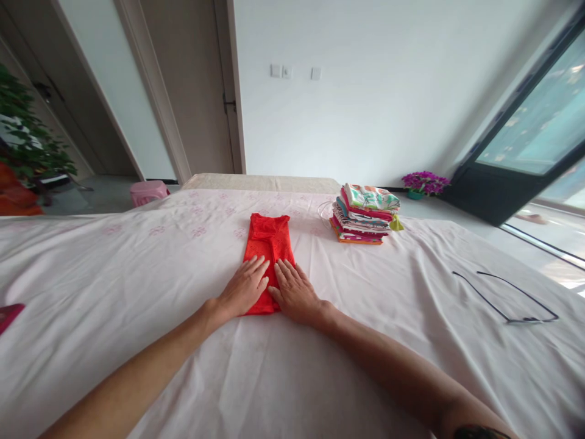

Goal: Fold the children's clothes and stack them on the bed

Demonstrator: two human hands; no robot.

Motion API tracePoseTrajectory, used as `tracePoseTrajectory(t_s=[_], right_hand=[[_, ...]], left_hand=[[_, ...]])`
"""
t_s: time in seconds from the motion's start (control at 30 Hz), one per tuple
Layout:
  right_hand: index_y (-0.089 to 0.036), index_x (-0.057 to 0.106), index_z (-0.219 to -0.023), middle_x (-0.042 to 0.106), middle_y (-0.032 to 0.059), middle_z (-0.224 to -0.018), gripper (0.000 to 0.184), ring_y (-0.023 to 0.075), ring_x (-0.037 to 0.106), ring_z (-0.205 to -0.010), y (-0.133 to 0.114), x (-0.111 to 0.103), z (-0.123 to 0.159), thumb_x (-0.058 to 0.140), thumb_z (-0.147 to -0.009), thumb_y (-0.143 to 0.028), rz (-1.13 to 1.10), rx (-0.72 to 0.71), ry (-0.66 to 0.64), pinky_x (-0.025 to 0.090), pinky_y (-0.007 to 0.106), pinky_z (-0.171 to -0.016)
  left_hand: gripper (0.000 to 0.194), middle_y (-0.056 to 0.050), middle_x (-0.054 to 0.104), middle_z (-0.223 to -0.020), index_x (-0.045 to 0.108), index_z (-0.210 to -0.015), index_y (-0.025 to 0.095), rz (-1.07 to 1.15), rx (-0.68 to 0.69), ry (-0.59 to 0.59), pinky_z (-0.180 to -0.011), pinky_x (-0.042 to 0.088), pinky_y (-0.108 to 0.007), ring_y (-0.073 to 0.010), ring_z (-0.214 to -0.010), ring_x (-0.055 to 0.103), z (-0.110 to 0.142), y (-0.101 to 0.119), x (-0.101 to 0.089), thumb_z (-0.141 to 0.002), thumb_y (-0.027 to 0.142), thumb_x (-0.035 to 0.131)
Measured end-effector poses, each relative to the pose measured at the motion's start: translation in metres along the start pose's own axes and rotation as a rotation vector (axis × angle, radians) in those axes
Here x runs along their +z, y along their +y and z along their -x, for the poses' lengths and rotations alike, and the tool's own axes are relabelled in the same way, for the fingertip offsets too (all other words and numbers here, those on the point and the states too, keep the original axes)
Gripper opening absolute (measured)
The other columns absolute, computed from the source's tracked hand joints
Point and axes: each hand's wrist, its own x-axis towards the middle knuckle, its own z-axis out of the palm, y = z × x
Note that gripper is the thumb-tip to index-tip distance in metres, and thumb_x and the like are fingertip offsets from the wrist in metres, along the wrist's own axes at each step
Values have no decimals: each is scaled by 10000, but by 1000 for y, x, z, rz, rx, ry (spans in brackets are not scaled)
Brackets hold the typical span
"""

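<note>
A red garment (269, 235), folded into a long narrow rectangle, lies flat in front of me on the pale sheet (205, 378). My left hand (245, 285) rests palm down on its near left part, fingers stretched out. Across from it, my right hand (296, 292) lies flat on the near right part with its fingers extended. The thumbs come close to each other over the cloth. Both palms hide some of the garment's lower half.
To the right stands a stack of folded clothes (365, 219) in several colours. Eyeglasses (530, 318) lie farther right on the sheet. A dark pink object (9, 316) shows at the left edge. Beyond the sheet are a pink stool (148, 192) and purple flowers (425, 183).
</note>
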Motion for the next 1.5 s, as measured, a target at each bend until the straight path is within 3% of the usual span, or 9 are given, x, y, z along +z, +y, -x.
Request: tracePoseTrajectory(t_s=[0.33,0.47,0.57,0.67,0.73,0.87,1.0,1.27,1.5], right_hand=[[-112,408,-1499,354,151,-1559,589,265,282,-1470,-6,6,8,331,-1029,-459,35,-12,43,224,446,-1209],[-76,364,-1513,320,169,-1571,625,274,252,-1480,-7,-9,18,344,-1026,-469,-37,-60,-35,211,469,-1212],[-114,385,-1505,377,146,-1553,574,252,307,-1459,2,-28,28,318,-1039,-443,-195,-148,-95,250,468,-1198],[-187,504,-1426,567,99,-1415,443,200,513,-1306,23,-42,38,395,-1024,-337,-345,-163,-32,405,374,-1103],[-213,609,-1318,664,72,-1278,368,186,597,-1175,42,-46,42,472,-978,-235,-364,-159,8,471,329,-1013],[-258,676,-1233,692,38,-1230,365,176,618,-1114,71,-48,43,440,-973,-158,-287,-326,-32,476,318,-969],[-269,649,-1277,657,48,-1308,378,176,603,-1153,74,-47,34,388,-1013,-201,-199,-509,-77,451,345,-994],[-250,679,-1219,685,55,-1261,347,172,591,-1206,65,-35,15,452,-965,-183,-192,-582,-16,425,354,-1027],[-236,674,-1151,701,64,-1205,315,170,583,-1219,60,-50,27,447,-936,-198,-383,-543,-37,400,366,-1082]], left_hand=[[537,-162,403,-1547,434,-1467,110,-41,3,7,-1183,310,-511,-297,-1451,335,12,9,11,-948,243,406],[470,-135,473,-1505,497,-1418,163,91,8,45,-1165,358,-480,-257,-1423,392,15,8,5,-970,277,414],[408,-101,548,-1429,545,-1359,204,218,36,108,-1133,415,-406,-206,-1352,480,27,5,-13,-988,293,400],[324,-75,637,-1252,605,-1243,236,225,136,169,-1072,465,-371,-186,-1223,566,46,-7,-37,-974,229,425],[329,-58,666,-1148,626,-1177,237,195,255,125,-1023,491,-337,-170,-1151,596,59,-21,-50,-950,131,413],[506,-28,665,-1240,579,-1282,267,128,462,-35,-1033,489,-302,-142,-1181,600,78,-49,-62,-888,3,403],[488,-35,637,-1333,526,-1370,279,78,509,-37,-1054,484,-308,-142,-1222,593,78,-60,-61,-931,74,461],[348,-73,699,-1236,630,-1257,231,84,591,33,-1071,479,-382,-195,-1208,613,52,-43,-47,-923,174,550],[222,-74,738,-1085,678,-1076,217,303,416,3,-998,498,-352,-202,-1086,662,56,-28,-47,-922,261,523]])
